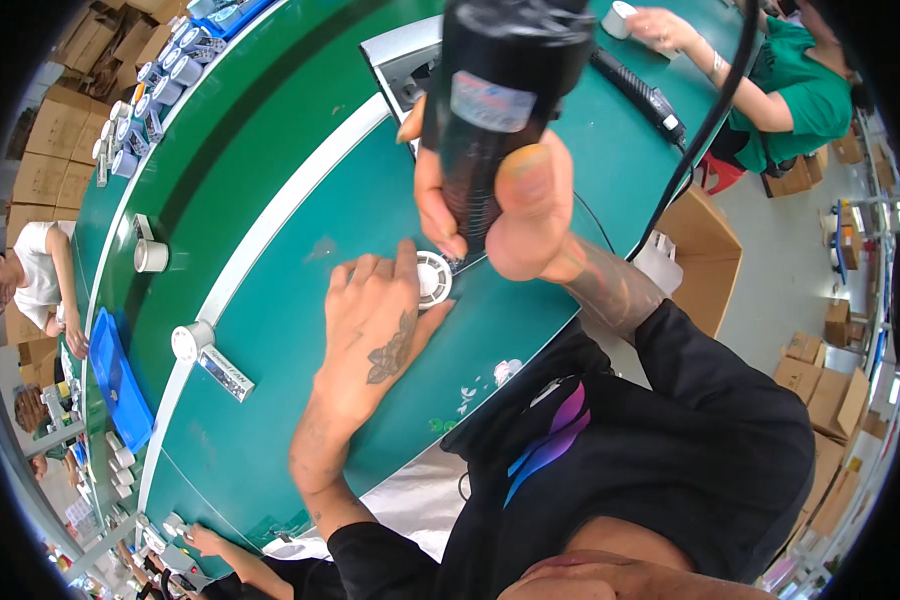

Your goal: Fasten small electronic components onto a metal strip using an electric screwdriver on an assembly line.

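Note:
My right hand (540, 205) is wrapped round a black electric screwdriver (515, 55), which stands upright and looms large close to the camera. The tool's lower end points down at the far right side of a small white round part (433, 281) with a slotted rim; its tip is hidden behind my fingers. Fingers and thumb of my left hand (372, 312) close around that part from the left and steady it on the green table (290, 440).
A white cylindrical part (191, 341) and a small printed box (227, 374) lie to the left. Past the white strip, a blue tray (120, 380) sits on the green belt (240, 160). Another black screwdriver (638, 98) rests at the upper right, near a co-worker in green (805, 100). An open carton (705, 255) stands beside the table.

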Demonstrator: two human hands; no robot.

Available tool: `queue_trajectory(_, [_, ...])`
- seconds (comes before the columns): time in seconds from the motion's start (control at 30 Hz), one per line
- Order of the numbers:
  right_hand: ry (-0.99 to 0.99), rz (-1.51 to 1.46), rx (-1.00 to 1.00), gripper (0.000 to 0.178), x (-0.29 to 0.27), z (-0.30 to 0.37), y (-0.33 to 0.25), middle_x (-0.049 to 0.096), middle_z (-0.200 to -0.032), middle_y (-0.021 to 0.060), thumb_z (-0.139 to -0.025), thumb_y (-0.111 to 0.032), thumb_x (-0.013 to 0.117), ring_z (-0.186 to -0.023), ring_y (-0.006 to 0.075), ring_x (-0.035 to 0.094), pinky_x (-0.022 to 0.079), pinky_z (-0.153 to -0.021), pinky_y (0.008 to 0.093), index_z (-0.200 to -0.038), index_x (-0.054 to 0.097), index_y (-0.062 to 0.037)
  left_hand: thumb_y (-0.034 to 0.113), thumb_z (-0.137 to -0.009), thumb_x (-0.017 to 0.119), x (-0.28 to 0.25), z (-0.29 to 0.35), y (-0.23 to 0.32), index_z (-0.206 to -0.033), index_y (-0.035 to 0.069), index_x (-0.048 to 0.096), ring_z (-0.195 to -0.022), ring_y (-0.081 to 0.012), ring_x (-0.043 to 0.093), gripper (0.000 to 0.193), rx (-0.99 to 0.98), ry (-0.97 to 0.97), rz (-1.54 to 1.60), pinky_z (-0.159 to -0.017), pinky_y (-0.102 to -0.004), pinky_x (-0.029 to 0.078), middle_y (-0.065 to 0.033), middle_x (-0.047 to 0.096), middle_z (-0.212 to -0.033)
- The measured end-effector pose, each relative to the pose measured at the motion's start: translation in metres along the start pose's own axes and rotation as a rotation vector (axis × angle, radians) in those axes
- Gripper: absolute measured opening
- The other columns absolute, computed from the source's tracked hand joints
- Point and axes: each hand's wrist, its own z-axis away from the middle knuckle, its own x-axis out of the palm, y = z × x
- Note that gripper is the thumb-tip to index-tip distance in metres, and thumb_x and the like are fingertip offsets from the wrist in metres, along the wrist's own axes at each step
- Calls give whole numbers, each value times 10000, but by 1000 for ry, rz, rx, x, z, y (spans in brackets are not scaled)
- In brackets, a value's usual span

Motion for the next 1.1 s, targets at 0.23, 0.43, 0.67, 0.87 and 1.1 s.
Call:
queue_trajectory(0.23, [-24, -20, 26, 918, 0, 6, 11, 543, -622, 81, -897, -760, 454, -432, 84, 464, 393, -417, 234, -1174, 464, 115, 285, -760, 813, 0, 0, 1, -1232, -69, 597, -946, -306, 657, 628, 6, -28, -4, -869, -396, 458, -182, 690, -915])
queue_trajectory(0.43, [-59, -142, -59, 802, 0, 18, 27, 559, -688, 64, -920, -654, 543, -482, 61, 464, 381, -443, 227, -1214, 459, 87, 304, -770, 805, 2, 0, -2, -1205, -70, 599, -952, -292, 654, 609, 14, -31, -11, -903, -404, 445, -160, 694, -893])
queue_trajectory(0.67, [-179, -181, 85, 897, -7, 30, 27, 647, -1058, 104, -870, -652, 651, -915, 111, 589, 503, -792, 286, -1306, 471, 112, 316, -791, 783, 5, 2, -7, -1051, 38, 681, -959, -285, 639, 394, 77, -15, -27, -910, -438, 434, -140, 693, -874])
queue_trajectory(0.87, [-422, -206, 108, 766, -29, 25, 11, 616, -803, 72, -844, -663, 666, -639, 170, 583, 497, -587, 340, -1174, 497, 7, 296, -824, 737, -18, 13, -6, -1042, 95, 720, -997, -310, 630, 297, 6, -80, 36, -942, -463, 423, -154, 681, -872])
queue_trajectory(1.1, [50, -727, -38, 792, -50, 2, 4, 453, -622, 29, -920, -805, 290, -387, 123, 416, 399, -352, 271, -1194, 441, -77, 551, -787, 725, -78, 18, -87, -1169, 106, 705, -848, -214, 721, 587, -661, -63, 83, -797, -356, 529, -114, 744, -861])
